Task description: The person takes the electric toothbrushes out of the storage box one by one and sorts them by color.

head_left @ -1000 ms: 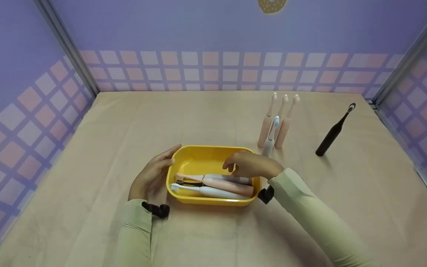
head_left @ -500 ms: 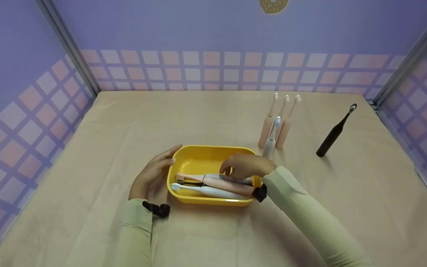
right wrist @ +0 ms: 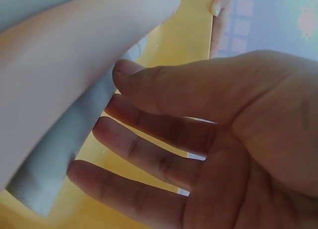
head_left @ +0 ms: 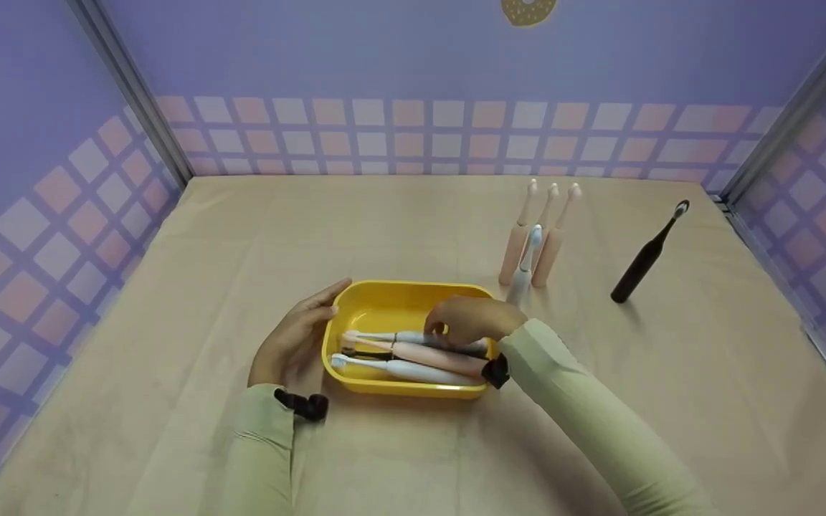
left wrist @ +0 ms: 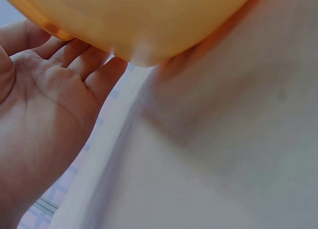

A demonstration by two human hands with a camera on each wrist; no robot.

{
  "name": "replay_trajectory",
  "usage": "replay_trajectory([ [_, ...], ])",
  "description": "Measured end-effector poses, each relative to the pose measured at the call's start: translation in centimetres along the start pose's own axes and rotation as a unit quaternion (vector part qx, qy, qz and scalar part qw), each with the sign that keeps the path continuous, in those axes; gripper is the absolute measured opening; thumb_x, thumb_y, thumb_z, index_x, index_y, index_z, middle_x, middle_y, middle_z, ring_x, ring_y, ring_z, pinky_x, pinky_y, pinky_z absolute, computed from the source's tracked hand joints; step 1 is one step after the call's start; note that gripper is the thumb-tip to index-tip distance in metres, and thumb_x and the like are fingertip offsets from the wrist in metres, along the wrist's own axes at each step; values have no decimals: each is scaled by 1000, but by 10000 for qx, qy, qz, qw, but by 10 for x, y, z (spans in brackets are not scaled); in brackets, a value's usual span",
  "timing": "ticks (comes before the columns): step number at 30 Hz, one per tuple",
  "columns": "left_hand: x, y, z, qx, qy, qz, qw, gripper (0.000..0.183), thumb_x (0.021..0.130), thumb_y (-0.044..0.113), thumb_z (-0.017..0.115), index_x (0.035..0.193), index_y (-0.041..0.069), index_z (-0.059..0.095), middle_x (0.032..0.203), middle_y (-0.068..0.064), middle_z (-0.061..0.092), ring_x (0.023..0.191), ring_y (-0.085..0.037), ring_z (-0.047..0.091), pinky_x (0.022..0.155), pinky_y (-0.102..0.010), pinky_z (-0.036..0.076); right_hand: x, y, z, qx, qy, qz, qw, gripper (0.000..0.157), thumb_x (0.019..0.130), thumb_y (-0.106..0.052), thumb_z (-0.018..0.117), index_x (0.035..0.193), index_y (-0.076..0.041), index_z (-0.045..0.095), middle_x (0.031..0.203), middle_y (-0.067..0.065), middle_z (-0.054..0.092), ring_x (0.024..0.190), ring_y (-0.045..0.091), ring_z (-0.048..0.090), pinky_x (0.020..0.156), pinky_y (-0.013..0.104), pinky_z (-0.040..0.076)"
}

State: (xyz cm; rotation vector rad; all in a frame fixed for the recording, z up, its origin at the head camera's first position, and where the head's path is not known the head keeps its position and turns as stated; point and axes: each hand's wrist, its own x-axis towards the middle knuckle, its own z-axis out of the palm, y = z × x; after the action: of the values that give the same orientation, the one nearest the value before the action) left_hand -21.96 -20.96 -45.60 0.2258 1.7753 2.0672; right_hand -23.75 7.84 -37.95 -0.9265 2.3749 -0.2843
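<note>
A yellow plastic box [head_left: 413, 391] stands on the table with several electric toothbrushes lying in it. My left hand [head_left: 295, 333] holds its left end, thumb at the rim and fingers against the outer wall. Inside the box, my right hand [head_left: 474, 320] pinches the handle of a grey electric toothbrush [head_left: 410, 337] between thumb and fingers. In the right wrist view that grey handle [right wrist: 52, 152] lies at the fingertips, partly behind a pink handle [right wrist: 54, 80]. A pink toothbrush [head_left: 436, 355] and a white one [head_left: 420, 373] lie nearer; a black one [head_left: 370, 355] is mostly hidden.
Three pink electric toothbrushes [head_left: 548, 251] stand upright behind the box's right end. In front of them stands a white one with a blue head [head_left: 520, 279]. Farther right stands a black toothbrush [head_left: 639, 269]. Tiled panels [head_left: 427, 136] enclose the table.
My right hand has moved slightly left and lower into the box. The grey toothbrush has shifted a little, and its white head now shows above the pink one. My left hand stays put.
</note>
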Motion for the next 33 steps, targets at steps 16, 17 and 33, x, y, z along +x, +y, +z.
replay_trajectory([
  [16,0,-1,-1,21,45,7,10000,58,98,9,42,154,13,26,158,-8,28,142,-25,33,111,-30,37,9,5,-1,-271,-59,98,9996,32,93,-9,55,124,-8,65,122,10,63,106,22,57,95,40,50],
  [17,0,-1,-1,19,49,11,10000,58,98,9,42,153,13,26,158,-8,28,142,-25,33,112,-31,36,10,5,-1,-265,-65,98,9996,33,93,-10,56,124,-8,65,123,11,63,108,22,58,96,41,50],
  [33,1,-1,-1,209,46,44,9998,58,98,9,42,153,13,26,159,-8,25,143,-25,31,114,-33,33,17,9,0,-148,-226,187,9995,38,89,-8,60,127,-7,63,122,11,64,109,24,59,96,41,50],
])
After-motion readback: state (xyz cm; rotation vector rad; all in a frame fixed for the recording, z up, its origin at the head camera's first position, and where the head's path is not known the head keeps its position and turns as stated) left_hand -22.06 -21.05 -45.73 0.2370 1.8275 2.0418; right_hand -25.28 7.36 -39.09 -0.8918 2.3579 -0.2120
